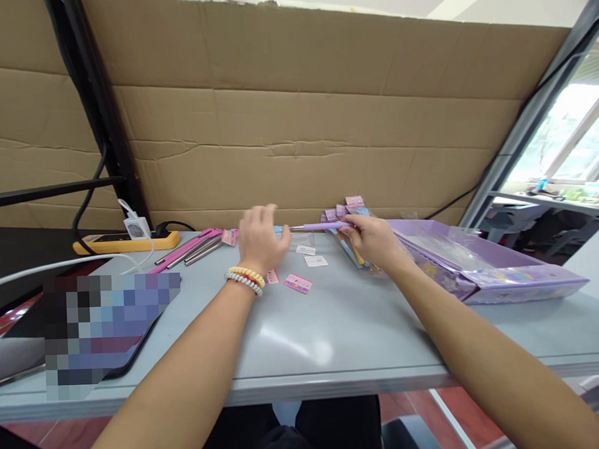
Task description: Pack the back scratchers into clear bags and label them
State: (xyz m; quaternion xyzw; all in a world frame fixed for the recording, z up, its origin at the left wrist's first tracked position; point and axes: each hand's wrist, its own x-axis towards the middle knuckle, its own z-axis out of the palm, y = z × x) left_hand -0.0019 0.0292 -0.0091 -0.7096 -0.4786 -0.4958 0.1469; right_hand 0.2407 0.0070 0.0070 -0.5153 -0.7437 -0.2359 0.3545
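Grey table (342, 334): pink and silver rods (188, 251) left, pink card (298, 283) and white card (316, 260) mid, purple box (522, 282) right.

A slender stick (326, 226) runs crosswise, nearly level, toward the back of the worktop (342, 328). Most of its visible length is a smooth, pale purple sleeve, straight and plain; a thinner, shiny silver section continues from its left end. The purple end sits in the right grip (373, 239). The silver part points toward the left grip (261, 235), where its tip is hard to make out.
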